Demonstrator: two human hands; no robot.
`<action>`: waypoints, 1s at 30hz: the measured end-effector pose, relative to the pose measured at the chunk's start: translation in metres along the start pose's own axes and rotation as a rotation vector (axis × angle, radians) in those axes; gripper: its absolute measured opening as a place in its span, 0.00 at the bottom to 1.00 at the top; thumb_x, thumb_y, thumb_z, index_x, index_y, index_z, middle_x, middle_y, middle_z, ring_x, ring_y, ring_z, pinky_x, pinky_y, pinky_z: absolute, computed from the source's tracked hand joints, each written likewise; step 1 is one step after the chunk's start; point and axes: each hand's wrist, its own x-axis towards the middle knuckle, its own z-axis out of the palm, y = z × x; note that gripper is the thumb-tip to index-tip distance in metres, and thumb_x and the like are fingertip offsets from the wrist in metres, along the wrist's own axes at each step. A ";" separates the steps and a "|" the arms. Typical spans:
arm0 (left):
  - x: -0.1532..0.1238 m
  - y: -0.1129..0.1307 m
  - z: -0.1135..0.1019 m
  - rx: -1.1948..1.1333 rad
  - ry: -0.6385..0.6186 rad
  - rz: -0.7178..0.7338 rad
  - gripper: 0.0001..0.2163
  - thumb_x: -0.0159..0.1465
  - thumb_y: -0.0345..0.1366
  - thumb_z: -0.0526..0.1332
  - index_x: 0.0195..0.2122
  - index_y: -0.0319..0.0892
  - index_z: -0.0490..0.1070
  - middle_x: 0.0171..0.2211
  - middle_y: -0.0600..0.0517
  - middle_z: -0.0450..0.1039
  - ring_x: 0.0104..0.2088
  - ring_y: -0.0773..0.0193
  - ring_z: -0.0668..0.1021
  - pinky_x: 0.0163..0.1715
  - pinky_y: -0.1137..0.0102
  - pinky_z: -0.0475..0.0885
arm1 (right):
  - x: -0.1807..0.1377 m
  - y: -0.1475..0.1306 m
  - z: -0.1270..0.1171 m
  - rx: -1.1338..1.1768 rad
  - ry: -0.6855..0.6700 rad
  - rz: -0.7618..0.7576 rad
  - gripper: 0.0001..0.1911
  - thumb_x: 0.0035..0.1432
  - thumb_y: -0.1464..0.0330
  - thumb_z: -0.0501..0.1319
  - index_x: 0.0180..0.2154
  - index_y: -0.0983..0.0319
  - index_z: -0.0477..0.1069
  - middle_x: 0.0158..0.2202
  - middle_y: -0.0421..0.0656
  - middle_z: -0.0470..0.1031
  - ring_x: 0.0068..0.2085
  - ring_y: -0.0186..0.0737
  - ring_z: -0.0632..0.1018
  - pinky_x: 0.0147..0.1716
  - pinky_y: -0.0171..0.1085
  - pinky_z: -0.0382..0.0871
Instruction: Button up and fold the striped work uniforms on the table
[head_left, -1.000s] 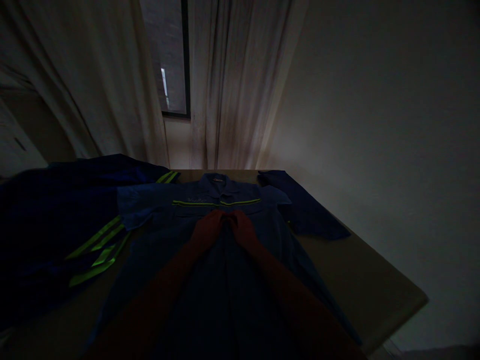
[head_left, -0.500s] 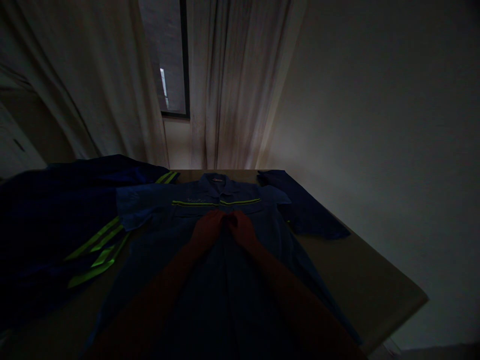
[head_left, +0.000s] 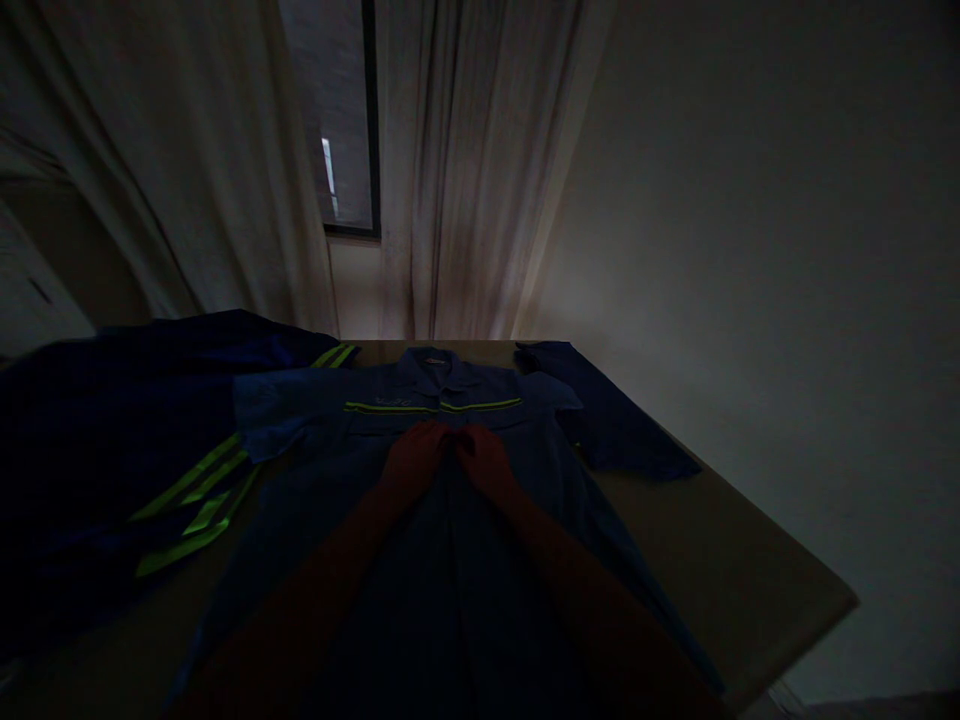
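Observation:
A blue short-sleeved work shirt (head_left: 405,620) lies spread face up, its collar at the far end and yellow-green piping across the chest. My left hand (head_left: 415,455) and my right hand (head_left: 482,458) meet at its front placket, just below the piping. The fingers of both hands are curled and pinched together on the shirt's front edge. Whatever small part sits between the fingertips is hidden, and the scene is very dark.
Dark blue clothing with bright yellow-green stripes (head_left: 187,480) is heaped at the left. A folded dark blue garment (head_left: 615,420) lies at the right on the tan table (head_left: 750,570). Beyond are curtains (head_left: 480,170), a window (head_left: 337,120) and a pale wall (head_left: 750,250).

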 end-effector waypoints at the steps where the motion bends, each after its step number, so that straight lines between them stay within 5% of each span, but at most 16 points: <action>1: 0.000 -0.001 0.001 0.001 -0.004 0.005 0.12 0.73 0.32 0.51 0.49 0.45 0.73 0.48 0.48 0.78 0.49 0.58 0.77 0.53 0.64 0.70 | 0.000 -0.001 -0.001 -0.002 -0.003 0.003 0.08 0.66 0.65 0.62 0.43 0.60 0.77 0.42 0.45 0.79 0.43 0.42 0.77 0.43 0.38 0.66; 7: 0.000 -0.003 0.001 -0.008 -0.020 0.045 0.16 0.69 0.24 0.51 0.51 0.43 0.72 0.49 0.47 0.77 0.51 0.60 0.77 0.56 0.65 0.68 | -0.001 -0.004 -0.003 -0.023 0.000 0.003 0.08 0.68 0.64 0.61 0.43 0.59 0.76 0.41 0.44 0.79 0.40 0.41 0.77 0.39 0.37 0.65; 30: -0.001 -0.003 0.003 -0.046 0.029 0.059 0.11 0.70 0.27 0.53 0.48 0.41 0.72 0.47 0.46 0.77 0.49 0.56 0.77 0.52 0.63 0.70 | -0.001 -0.001 0.001 -0.030 -0.001 0.006 0.05 0.66 0.65 0.62 0.42 0.59 0.73 0.40 0.43 0.78 0.40 0.41 0.77 0.39 0.37 0.64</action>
